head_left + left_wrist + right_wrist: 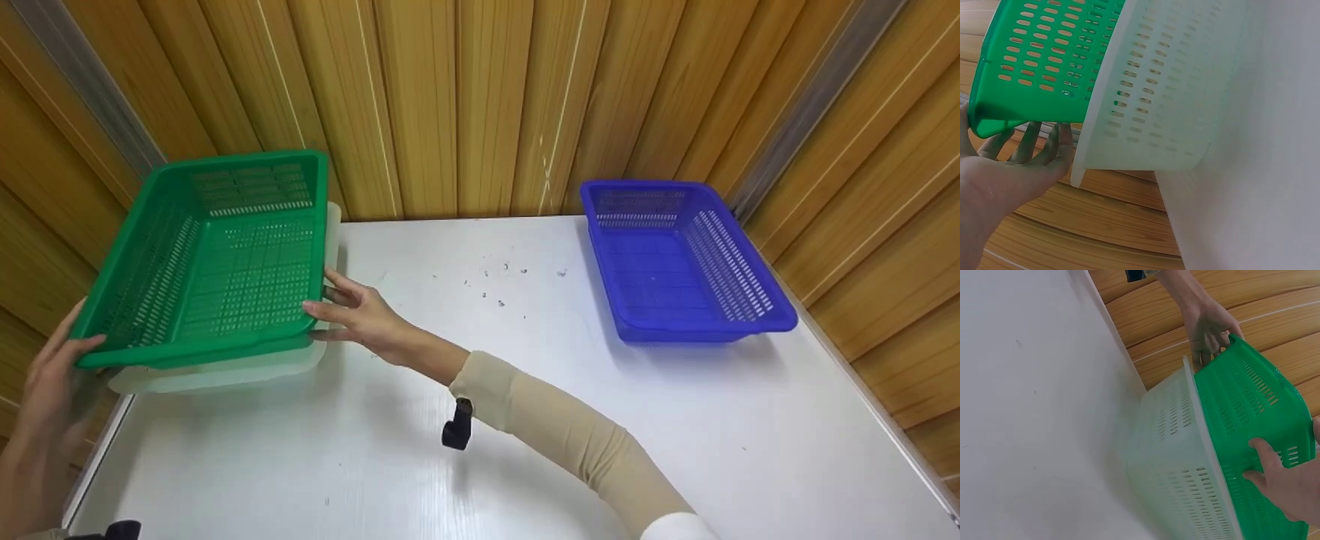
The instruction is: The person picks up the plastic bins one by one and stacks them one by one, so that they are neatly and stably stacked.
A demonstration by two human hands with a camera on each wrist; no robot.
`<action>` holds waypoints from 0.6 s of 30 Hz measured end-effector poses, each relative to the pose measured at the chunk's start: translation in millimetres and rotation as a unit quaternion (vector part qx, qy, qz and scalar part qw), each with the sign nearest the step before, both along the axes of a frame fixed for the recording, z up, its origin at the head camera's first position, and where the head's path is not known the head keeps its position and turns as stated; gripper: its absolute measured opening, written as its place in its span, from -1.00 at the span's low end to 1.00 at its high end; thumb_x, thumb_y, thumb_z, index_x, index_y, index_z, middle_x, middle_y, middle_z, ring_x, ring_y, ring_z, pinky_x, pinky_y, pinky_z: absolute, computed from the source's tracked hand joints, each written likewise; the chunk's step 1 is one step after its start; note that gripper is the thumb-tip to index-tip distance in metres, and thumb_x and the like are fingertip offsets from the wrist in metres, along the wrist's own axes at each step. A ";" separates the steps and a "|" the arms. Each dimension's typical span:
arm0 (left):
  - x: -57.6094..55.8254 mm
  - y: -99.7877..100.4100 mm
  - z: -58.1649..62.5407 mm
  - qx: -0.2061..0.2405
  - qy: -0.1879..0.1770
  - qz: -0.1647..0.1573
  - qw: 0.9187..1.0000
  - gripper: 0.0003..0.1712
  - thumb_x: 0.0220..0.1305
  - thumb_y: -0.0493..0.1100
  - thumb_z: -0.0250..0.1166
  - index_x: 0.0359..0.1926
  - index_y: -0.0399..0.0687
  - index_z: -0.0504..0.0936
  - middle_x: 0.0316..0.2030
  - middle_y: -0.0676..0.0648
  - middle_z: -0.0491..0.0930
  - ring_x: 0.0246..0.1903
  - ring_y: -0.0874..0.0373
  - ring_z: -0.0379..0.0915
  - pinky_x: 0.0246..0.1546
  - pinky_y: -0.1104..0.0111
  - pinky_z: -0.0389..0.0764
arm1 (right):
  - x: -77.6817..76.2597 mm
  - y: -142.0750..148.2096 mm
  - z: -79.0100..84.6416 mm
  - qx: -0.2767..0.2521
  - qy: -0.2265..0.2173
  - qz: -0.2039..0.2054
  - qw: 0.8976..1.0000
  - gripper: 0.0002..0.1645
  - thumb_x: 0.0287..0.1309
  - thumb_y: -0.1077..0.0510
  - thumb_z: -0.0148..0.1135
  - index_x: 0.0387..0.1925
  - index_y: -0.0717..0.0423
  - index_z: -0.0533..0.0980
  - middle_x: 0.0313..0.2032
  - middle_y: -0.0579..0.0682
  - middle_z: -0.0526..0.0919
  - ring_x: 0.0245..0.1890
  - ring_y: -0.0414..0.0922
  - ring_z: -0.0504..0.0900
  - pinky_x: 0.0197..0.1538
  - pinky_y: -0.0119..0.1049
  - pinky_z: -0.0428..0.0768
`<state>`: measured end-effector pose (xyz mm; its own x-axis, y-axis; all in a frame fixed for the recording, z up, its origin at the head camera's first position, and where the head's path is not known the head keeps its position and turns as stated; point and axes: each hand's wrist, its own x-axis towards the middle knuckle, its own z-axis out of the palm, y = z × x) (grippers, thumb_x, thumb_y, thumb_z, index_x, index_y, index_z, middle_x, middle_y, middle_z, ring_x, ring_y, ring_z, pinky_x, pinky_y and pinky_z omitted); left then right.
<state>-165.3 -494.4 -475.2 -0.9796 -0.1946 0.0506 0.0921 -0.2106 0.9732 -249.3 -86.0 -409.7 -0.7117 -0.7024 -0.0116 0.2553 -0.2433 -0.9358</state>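
Observation:
A green plastic basket (240, 277) sits partly inside a whitish translucent basket (225, 379) at the table's left. My left hand (56, 382) grips its front left corner, thumb over the rim and fingers underneath, as the left wrist view shows around the green wall (1044, 62). At the right side, near the front corner, my right hand (371, 322) holds the green rim between thumb and fingers. Its fingers press the green outer wall (1241, 405) in the right wrist view. The whitish basket (1176, 439) stands on the table below, with much of it hidden in the head view.
A blue-purple basket (652, 277) stands at the right of the white table (480, 442). Wood-patterned panels (487, 105) rise behind and on both sides. Small dark marks (501, 303) dot the tabletop toward the back.

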 end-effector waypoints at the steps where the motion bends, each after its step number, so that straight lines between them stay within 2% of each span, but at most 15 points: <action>1: -3.7 -7.2 -7.3 0.000 -0.004 0.004 1.000 -0.30 0.58 -0.18 0.03 0.59 0.41 0.09 0.63 0.16 -0.15 0.62 0.12 -0.34 0.55 -0.02 -0.57 | 0.0 -0.2 -1.2 0.002 -0.001 -0.001 1.000 -0.17 0.47 0.29 0.11 0.62 -0.09 0.05 0.52 0.05 0.30 0.48 0.19 0.35 0.30 0.05 0.57; 5: -21.0 -41.0 -40.9 -0.016 -0.019 0.021 0.999 -0.31 0.55 -0.18 0.11 0.57 0.39 0.17 0.61 0.19 -0.02 0.62 0.18 -0.27 0.49 -0.08 -0.70 | 0.0 -0.9 -5.7 0.026 0.004 -0.007 1.000 -0.17 0.47 0.25 0.13 0.62 -0.12 0.05 0.51 0.07 0.30 0.44 0.12 0.43 0.29 0.02 0.58; 7: -25.4 -48.0 -48.4 -0.021 -0.032 0.031 0.999 -0.30 0.52 -0.17 0.16 0.55 0.38 0.22 0.60 0.21 0.03 0.61 0.22 -0.21 0.52 -0.03 -0.66 | -0.1 -1.5 -7.9 0.044 0.009 -0.015 0.999 -0.16 0.47 0.21 0.15 0.62 -0.13 0.05 0.50 0.06 0.30 0.39 0.02 0.49 0.29 -0.02 0.59; 8: -25.3 -46.2 -47.7 -0.024 -0.038 0.034 0.998 -0.30 0.51 -0.17 0.17 0.55 0.37 0.21 0.60 0.21 0.02 0.61 0.22 -0.22 0.53 0.01 -0.65 | -0.3 -1.9 -9.2 0.053 0.013 -0.019 0.998 -0.15 0.46 0.20 0.17 0.62 -0.14 0.05 0.49 0.06 0.31 0.35 -0.04 0.52 0.30 -0.04 0.59; 11: -17.8 -25.0 -32.0 -0.033 -0.063 0.045 0.996 -0.30 0.52 -0.15 0.16 0.56 0.37 0.19 0.59 0.22 0.03 0.60 0.25 -0.22 0.52 0.09 -0.69 | -0.8 -2.8 -12.9 0.077 0.031 -0.025 0.996 -0.15 0.45 0.16 0.19 0.62 -0.14 0.05 0.43 0.03 0.36 0.29 -0.17 0.53 0.34 -0.14 0.57; 15: -3.6 16.5 -4.9 -0.038 -0.087 0.052 0.994 -0.33 0.57 -0.12 0.07 0.57 0.41 0.13 0.58 0.28 0.03 0.60 0.27 -0.27 0.48 0.02 -0.77 | -2.1 -2.2 -17.9 0.113 0.069 -0.031 0.991 -0.15 0.45 0.10 0.20 0.62 -0.14 0.06 0.33 -0.02 0.45 0.28 -0.19 0.51 0.40 -0.23 0.51; 18: 4.7 40.6 6.8 -0.027 -0.099 0.044 0.994 -0.33 0.60 -0.11 0.00 0.59 0.42 0.06 0.60 0.28 -0.04 0.58 0.29 -0.25 0.55 0.12 -0.64 | -3.4 -0.3 -22.2 0.151 0.096 -0.042 0.983 -0.15 0.44 0.04 0.22 0.61 -0.16 0.07 0.34 -0.07 0.45 0.31 -0.19 0.47 0.40 -0.24 0.49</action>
<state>-160.6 -453.8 -468.4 -0.9507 -0.2816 -0.1296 -0.0874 -0.1576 0.9836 -252.6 -86.3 -431.9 -0.7763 -0.6263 -0.0715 0.0588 0.0410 -0.9974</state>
